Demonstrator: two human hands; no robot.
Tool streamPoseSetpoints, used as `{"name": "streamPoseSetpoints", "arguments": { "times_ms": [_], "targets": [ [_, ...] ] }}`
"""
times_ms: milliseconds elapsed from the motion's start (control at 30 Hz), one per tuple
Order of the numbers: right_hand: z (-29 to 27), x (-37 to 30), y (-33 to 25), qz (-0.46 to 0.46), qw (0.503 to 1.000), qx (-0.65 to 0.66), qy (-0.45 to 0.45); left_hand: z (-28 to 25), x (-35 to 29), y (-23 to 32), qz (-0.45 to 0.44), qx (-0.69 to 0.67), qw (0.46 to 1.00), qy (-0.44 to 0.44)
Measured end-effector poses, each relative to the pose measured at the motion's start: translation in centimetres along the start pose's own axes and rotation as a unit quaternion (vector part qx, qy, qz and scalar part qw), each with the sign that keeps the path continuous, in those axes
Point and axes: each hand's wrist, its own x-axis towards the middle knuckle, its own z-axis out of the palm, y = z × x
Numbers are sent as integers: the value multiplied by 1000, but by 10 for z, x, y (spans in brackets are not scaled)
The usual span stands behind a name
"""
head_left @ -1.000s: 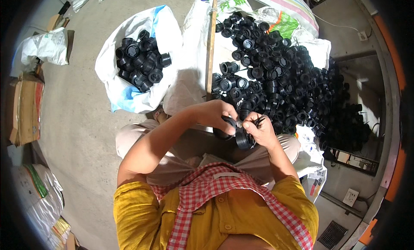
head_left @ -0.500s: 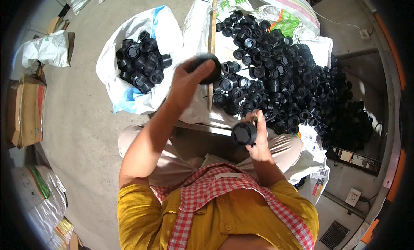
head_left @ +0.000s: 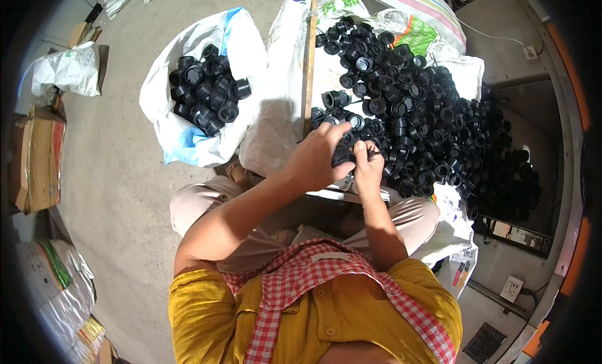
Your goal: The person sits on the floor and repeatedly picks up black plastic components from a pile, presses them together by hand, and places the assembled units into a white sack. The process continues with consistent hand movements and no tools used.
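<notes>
My left hand [head_left: 318, 155] curls around a black round plastic fitting [head_left: 342, 155] at the near edge of the heap, fingers at its far side and thumb at its near side. Against that fitting is my right hand [head_left: 368, 164], closed, its thumb on top and a bit of black showing at its fingertips. Whether one piece or two lies between my hands is hidden. Beyond them spreads a large heap of similar black fittings [head_left: 411, 107]. Left of the heap, a white and blue sack [head_left: 157, 110] stands open with several black fittings [head_left: 207, 91] inside.
A wooden strip [head_left: 310, 69] runs along the heap's left edge, over white sacking [head_left: 276, 132]. Farther left are a cardboard box [head_left: 47, 163] and filled sacks [head_left: 66, 273]. A wall socket [head_left: 512, 289] and an orange-edged frame [head_left: 574, 257] stand at the right.
My left hand has swung right and nearer, bringing its black piece from the wooden strip toward my right hand. My right hand has moved slightly farther out with its fitting.
</notes>
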Motion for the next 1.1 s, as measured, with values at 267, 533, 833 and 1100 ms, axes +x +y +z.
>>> {"name": "streamPoseSetpoints", "arguments": {
  "times_ms": [267, 533, 833, 1100],
  "targets": [
    [-21, 42, 55, 51, 985, -163, 19, -32, -1, -13, 101, 346, 929, 85],
    [-29, 123, 110, 289, 946, 133, 65, -94, 20, -21, -87, 423, 891, 141],
    [26, 189, 153, 120, 934, -334, -47, -82, 25, -17, -125, 323, 937, -45],
    [33, 173, 140, 117, 835, -535, -52, -77, 28, -17, -171, 293, 934, -110]
  ]
}}
